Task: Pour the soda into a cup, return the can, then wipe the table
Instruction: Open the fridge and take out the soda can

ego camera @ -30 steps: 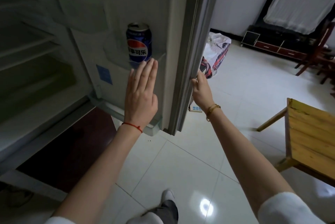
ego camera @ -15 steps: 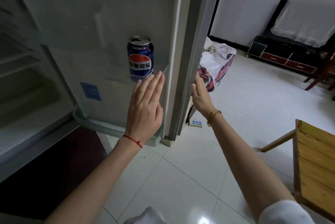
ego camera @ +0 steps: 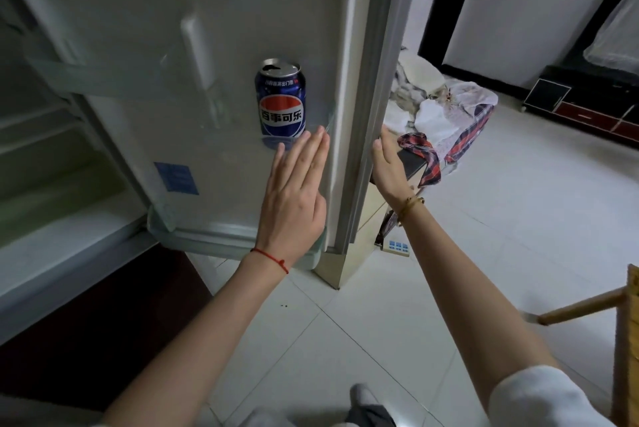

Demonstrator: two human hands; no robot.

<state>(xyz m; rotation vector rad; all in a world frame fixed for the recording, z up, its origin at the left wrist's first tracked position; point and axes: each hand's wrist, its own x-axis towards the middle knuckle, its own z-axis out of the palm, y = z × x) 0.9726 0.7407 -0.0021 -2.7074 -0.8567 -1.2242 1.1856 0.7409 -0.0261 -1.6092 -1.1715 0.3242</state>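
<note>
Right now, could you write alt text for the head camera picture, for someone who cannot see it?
A blue soda can, already opened, stands upright on a shelf inside an open fridge door. The person's left hand lies flat with straight fingers just below the can, while the right hand reaches to the door's outer edge. White floor tiles lie below.

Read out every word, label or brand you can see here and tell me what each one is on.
"百事可乐", in white characters across the blue band of the soda can standing on the fridge door shelf.
Small white line near the can's top rim: too small to read.
Blue sticker on the inner door: print too blurred to read.
No other readable text.
</note>
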